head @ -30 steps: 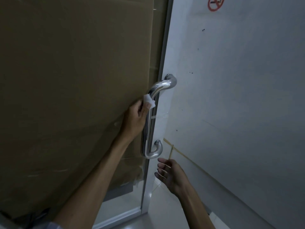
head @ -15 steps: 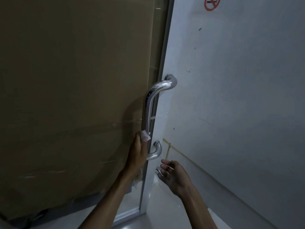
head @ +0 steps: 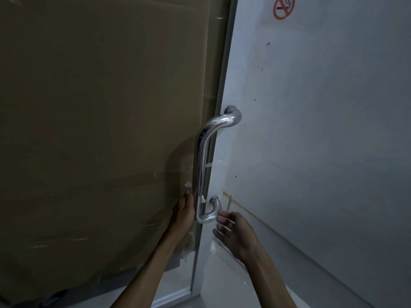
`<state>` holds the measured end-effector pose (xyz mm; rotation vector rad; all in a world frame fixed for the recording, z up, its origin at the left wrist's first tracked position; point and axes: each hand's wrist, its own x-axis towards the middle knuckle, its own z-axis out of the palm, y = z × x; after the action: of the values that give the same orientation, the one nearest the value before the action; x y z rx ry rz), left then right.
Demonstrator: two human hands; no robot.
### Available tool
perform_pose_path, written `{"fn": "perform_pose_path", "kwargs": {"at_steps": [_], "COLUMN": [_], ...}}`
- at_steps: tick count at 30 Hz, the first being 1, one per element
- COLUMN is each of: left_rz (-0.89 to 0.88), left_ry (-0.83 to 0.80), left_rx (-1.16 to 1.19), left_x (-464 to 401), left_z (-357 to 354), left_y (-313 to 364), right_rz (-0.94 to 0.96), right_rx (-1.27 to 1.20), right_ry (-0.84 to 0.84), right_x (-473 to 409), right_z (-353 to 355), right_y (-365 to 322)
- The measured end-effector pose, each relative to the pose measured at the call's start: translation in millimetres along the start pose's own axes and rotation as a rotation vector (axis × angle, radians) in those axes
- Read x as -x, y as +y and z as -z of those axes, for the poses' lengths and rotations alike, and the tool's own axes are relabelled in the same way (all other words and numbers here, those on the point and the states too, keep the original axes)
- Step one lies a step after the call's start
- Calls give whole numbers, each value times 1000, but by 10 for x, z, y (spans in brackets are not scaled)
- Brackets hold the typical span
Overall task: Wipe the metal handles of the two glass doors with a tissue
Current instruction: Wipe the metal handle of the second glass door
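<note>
A curved chrome door handle [head: 203,152] runs down the edge of a glass door [head: 213,63] backed with brown cardboard. My left hand [head: 183,213] is wrapped around the lower end of the handle's bar, holding a white tissue [head: 188,185] against the metal; a bit of tissue shows on either side of the bar. My right hand [head: 235,233] hovers just below and right of the handle's lower bend, fingers loosely spread, holding nothing.
Brown cardboard [head: 100,130] covers the glass to the left. A grey-white wall [head: 322,141] stands on the right with a no-smoking sign [head: 284,7] at the top. Yellow tape strips [head: 233,202] cross the wall near the handle's foot. Pale floor tiles [head: 222,281] lie below.
My left hand slid the tissue from the handle's upper bend down the bar to its lower end. My right hand stayed near the bottom bend, rising slightly.
</note>
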<state>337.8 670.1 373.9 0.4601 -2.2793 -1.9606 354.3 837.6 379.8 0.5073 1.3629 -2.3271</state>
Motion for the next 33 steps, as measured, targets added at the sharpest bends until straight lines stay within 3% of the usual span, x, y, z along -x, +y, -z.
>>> {"fn": "perform_pose_path", "kwargs": {"at_steps": [4, 11, 14, 19, 22, 26, 29, 33], "left_rz": [-87, -542, -638, -619, -695, -703, -735, -913], "left_ry": [20, 140, 185, 156, 128, 336, 483, 645], "left_rx": [-65, -36, -267, -885, -1196, -1537, -1544, -1260], "left_x": [47, 180, 116, 170, 147, 119, 195, 130], "left_z": [4, 48, 81, 70, -87, -410, -611, -796], "left_y": [567, 1457, 1755, 2402, 2566, 2583, 2491, 2423], "right_rz": [-3, 15, 19, 4, -11, -18, 1, 124], "right_rx": [-11, -38, -50, -47, -54, -56, -65, 20], "right_ry": [-1, 18, 16, -13, -13, -41, -47, -56], "right_x": [-7, -13, -13, 22, 12, -11, -42, -114], "right_z": [-33, 44, 71, 31, -18, -55, 12, 274], "right_y": [-32, -91, -103, -131, -144, -240, -373, -719]}}
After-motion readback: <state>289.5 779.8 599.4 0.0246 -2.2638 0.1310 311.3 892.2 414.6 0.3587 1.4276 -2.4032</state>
